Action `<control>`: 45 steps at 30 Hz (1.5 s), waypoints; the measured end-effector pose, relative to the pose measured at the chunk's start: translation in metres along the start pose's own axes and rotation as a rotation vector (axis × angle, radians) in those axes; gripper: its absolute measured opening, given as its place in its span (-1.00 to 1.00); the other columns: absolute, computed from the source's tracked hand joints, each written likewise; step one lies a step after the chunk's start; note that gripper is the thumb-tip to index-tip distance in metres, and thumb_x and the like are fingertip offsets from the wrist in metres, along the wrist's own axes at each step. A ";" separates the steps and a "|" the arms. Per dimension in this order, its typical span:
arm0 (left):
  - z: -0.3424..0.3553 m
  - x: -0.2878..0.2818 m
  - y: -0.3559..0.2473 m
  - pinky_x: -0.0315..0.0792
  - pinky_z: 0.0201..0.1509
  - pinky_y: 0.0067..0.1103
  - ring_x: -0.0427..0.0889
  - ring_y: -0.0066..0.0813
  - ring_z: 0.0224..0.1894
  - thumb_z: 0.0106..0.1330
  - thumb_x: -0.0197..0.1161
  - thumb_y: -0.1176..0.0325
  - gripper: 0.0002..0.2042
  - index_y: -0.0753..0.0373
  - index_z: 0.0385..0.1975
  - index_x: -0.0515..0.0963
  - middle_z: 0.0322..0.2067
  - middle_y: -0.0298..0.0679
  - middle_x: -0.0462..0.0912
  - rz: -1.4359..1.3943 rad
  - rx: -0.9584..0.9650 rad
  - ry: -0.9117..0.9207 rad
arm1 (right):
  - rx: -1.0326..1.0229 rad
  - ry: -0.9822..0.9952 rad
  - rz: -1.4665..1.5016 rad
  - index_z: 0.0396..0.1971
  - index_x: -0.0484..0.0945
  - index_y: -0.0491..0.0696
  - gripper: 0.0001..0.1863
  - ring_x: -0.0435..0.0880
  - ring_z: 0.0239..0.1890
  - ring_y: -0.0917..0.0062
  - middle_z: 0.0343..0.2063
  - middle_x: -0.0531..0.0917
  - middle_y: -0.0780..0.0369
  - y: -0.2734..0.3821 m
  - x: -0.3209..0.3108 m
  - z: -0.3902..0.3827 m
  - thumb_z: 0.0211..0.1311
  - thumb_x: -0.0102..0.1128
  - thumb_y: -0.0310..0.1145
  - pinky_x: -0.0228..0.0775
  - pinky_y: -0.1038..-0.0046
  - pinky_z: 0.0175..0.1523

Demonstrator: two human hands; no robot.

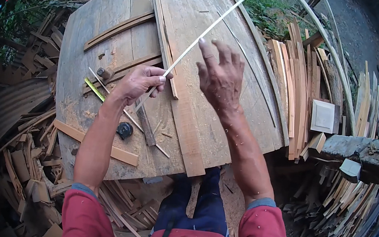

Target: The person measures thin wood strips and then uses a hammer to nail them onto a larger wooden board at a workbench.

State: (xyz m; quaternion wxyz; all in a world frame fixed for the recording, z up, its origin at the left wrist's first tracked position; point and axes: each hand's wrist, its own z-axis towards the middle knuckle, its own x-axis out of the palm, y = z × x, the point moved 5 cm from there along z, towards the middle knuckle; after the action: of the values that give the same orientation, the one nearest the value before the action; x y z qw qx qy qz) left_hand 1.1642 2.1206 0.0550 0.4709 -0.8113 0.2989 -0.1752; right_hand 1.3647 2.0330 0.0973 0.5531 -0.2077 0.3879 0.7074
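Observation:
My left hand pinches a long, thin, pale wooden strip near its lower end. The strip slants up and to the right over the table. Beside it, my right hand is raised with its fingers apart and nothing held in it. Below my left hand lie a dark wooden handle, a black tape measure and another thin stick. The tape's yellow blade shows left of my left wrist; my forearm hides what lies between.
Flat boards and narrower battens lie on the sawdust-strewn plank table. Wood offcuts are heaped at the left. Upright slats lean at the right, near a concrete ledge and a pale square block.

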 end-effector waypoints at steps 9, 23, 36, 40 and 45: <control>-0.007 0.017 -0.030 0.32 -0.48 -0.58 0.39 -0.65 -0.54 0.34 0.25 0.36 -0.75 0.17 -0.03 0.71 -0.57 -0.42 0.53 0.836 0.023 0.356 | -0.096 0.433 0.004 0.27 0.44 0.10 -0.43 0.59 -0.33 0.36 -0.37 0.56 0.22 -0.122 -0.089 -0.163 0.22 0.18 -0.51 0.46 0.32 -0.23; 0.076 0.067 0.100 0.02 0.51 -0.08 0.59 -0.30 0.04 0.32 0.16 0.23 -0.80 0.09 -0.27 0.72 -0.28 -0.22 0.66 1.723 0.545 0.040 | 0.820 0.444 0.635 0.21 0.50 -0.08 -0.57 0.58 -0.58 0.33 -0.61 0.52 0.09 0.055 -0.029 -0.339 0.35 0.06 -0.56 0.44 0.35 -0.39; 0.096 0.051 0.098 -0.03 0.49 -0.01 0.59 -0.31 0.01 0.39 0.06 -0.13 -0.52 0.15 -0.32 0.76 -0.26 -0.22 0.70 1.897 0.337 -0.092 | 0.841 0.467 0.601 0.13 0.59 0.02 -0.62 0.66 -0.55 0.14 -0.57 0.59 -0.04 0.046 0.033 -0.321 0.32 0.15 -0.47 0.46 0.25 -0.39; 0.108 0.038 0.089 -0.01 0.49 -0.03 0.52 -0.27 0.15 0.41 0.03 -0.15 -0.44 0.29 -0.24 0.73 -0.16 -0.15 0.69 1.834 0.239 -0.102 | 0.890 0.520 0.600 0.12 0.61 0.03 -0.63 0.65 -0.55 0.13 -0.57 0.58 -0.07 0.039 0.046 -0.304 0.32 0.16 -0.46 0.45 0.25 -0.39; 0.119 0.035 0.082 0.03 0.46 -0.04 0.49 -0.28 0.20 0.45 0.00 -0.10 -0.47 0.29 -0.20 0.72 -0.11 -0.17 0.69 1.859 0.200 -0.092 | 0.857 0.459 0.599 0.11 0.61 0.03 -0.64 0.64 -0.57 0.11 -0.58 0.56 -0.09 0.037 0.061 -0.294 0.32 0.17 -0.44 0.42 0.22 -0.41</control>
State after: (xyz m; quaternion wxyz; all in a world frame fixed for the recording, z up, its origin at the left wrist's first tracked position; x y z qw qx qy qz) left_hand 1.2315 2.1455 -0.0751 0.5009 -0.2088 0.7923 0.2789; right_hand 1.2716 1.8385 -0.1153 0.2646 0.0057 0.7924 0.5497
